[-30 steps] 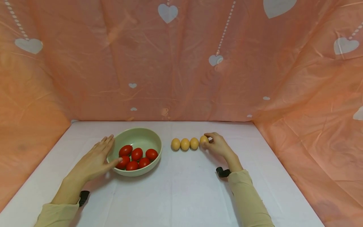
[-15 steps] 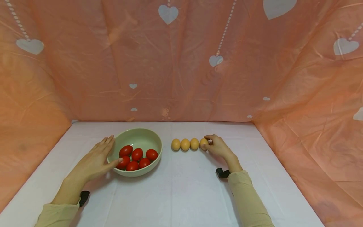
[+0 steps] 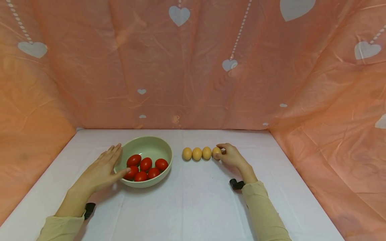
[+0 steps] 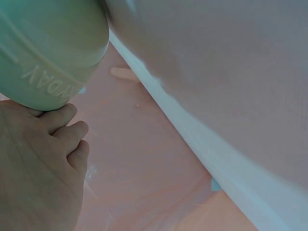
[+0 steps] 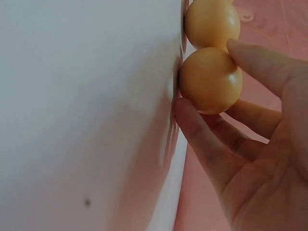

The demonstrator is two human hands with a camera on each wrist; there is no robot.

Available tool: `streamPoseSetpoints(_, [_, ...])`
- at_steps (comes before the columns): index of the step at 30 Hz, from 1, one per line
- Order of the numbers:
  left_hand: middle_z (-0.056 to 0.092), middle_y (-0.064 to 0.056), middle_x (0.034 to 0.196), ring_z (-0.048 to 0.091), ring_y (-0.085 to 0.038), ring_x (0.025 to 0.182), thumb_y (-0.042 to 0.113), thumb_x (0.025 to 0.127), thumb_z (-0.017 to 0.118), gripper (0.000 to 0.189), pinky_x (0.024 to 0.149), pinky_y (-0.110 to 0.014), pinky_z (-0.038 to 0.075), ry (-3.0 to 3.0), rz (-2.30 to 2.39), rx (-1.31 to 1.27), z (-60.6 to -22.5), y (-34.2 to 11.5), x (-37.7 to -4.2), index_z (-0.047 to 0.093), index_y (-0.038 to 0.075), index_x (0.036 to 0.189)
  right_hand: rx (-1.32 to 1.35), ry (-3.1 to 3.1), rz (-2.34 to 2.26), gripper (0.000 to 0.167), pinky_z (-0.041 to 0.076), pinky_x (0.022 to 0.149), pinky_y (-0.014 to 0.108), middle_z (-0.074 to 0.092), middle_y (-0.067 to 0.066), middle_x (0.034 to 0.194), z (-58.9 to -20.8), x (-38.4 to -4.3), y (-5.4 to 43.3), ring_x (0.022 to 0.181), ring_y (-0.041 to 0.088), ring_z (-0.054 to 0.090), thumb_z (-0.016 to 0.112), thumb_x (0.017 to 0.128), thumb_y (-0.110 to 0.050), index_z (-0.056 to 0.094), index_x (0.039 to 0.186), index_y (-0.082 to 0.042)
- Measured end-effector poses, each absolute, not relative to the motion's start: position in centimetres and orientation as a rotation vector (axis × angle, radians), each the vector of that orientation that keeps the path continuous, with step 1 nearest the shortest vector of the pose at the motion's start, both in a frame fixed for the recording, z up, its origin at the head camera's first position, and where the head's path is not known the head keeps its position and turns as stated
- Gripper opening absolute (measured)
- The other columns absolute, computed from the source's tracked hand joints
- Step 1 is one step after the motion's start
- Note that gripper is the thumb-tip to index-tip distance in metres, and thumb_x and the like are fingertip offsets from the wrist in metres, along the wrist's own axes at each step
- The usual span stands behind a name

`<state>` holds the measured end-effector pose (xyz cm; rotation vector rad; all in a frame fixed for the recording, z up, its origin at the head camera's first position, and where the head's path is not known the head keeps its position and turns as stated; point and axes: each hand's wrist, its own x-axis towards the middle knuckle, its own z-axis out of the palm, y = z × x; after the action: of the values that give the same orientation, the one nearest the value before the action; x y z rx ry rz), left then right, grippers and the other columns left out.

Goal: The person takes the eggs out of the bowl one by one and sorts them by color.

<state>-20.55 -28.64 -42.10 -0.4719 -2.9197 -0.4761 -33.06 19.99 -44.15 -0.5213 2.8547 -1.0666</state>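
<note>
Four fingers of my left hand (image 3: 99, 169) lie against the left side of a pale green bowl (image 3: 146, 183), the thumb reaching over its rim. Several shiny red egg-shaped things (image 3: 146, 164) are in it; whether tomatoes or dyed eggs, I cannot tell. In the left wrist view, fingertips touch the bowl's wall (image 4: 62, 62), which bears raised letters. To the right, brown-yellow eggs (image 3: 197, 153) stand in a side-by-side row. My right hand (image 3: 231, 155) holds the rightmost egg (image 5: 209, 82) between thumb and fingers, and it stands on the table against its neighbour (image 5: 211, 21).
A white cloth covers the table (image 3: 181, 211). Orange drapes with pale hearts (image 3: 193, 83) rise behind it and at both sides. A black wrist camera (image 3: 236, 184) sits at the right wrist, another (image 3: 89, 210) at the left.
The rightmost egg has come down and slightly left with my right hand, closing up to the row. My left hand and the bowl have stayed put.
</note>
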Motion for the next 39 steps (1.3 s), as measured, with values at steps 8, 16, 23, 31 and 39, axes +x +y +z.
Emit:
streamPoseSetpoints(8, [0.024, -0.028, 0.167, 0.023, -0.051, 0.152, 0.056, 0.097, 0.064, 0.098, 0.124, -0.063, 0.023, -2.918, -0.475, -0.471, -42.2, -28.7, -20.6, 0.028, -0.011, 0.159, -0.526, 2.849, -1.077, 0.055, 0.057, 0.095, 0.048, 0.063, 0.026, 0.131, -44.3, -33.2, 20.0, 0.108, 0.033, 0.069, 0.073, 0.097, -0.02, 0.058, 0.141, 0.008])
streamPoseSetpoints(16, [0.025, -0.029, 0.167, 0.023, -0.051, 0.152, 0.057, 0.098, 0.063, 0.097, 0.124, -0.063, 0.023, -2.914, -0.474, -0.475, -42.2, -28.7, -20.5, 0.028, -0.011, 0.158, -0.505, 2.843, -1.072, 0.055, 0.057, 0.098, 0.05, 0.062, 0.026, 0.133, -44.2, -33.0, 20.0, 0.112, 0.036, 0.068, 0.073, 0.097, -0.02, 0.057, 0.143, 0.007])
streamPoseSetpoints(23, [0.025, -0.029, 0.167, 0.023, -0.051, 0.152, 0.056, 0.098, 0.063, 0.097, 0.124, -0.062, 0.023, -2.907, -0.474, -0.475, -42.2, -28.7, -20.5, 0.028, -0.011, 0.158, -0.49, 2.852, -1.07, 0.055, 0.055, 0.1, 0.051, 0.062, 0.025, 0.133, -44.1, -33.1, 20.2, 0.113, 0.036, 0.068, 0.071, 0.098, -0.021, 0.057, 0.144, 0.006])
streamPoseSetpoints(31, [0.026, -0.029, 0.166, 0.024, -0.051, 0.152, 0.056, 0.098, 0.064, 0.096, 0.123, -0.063, 0.024, -2.902, -0.474, -0.469, -42.2, -28.8, -20.4, 0.029, -0.011, 0.158, -0.569, 2.887, -1.1, 0.053, 0.055, 0.1, 0.054, 0.059, 0.027, 0.139, -43.6, -33.1, 20.1, 0.119, 0.041, 0.064, 0.068, 0.099, -0.018, 0.055, 0.145, 0.006])
streamPoseSetpoints(39, [0.026, -0.029, 0.166, 0.024, -0.051, 0.152, 0.056, 0.098, 0.064, 0.096, 0.123, -0.063, 0.025, -2.905, -0.469, -0.473, -42.1, -28.6, -20.4, 0.03, -0.011, 0.158, -0.703, 2.98, -1.19, 0.054, 0.055, 0.101, 0.053, 0.056, 0.024, 0.145, -42.6, -32.7, 18.5, 0.124, 0.042, 0.061, 0.073, 0.098, -0.019, 0.056, 0.144, 0.004])
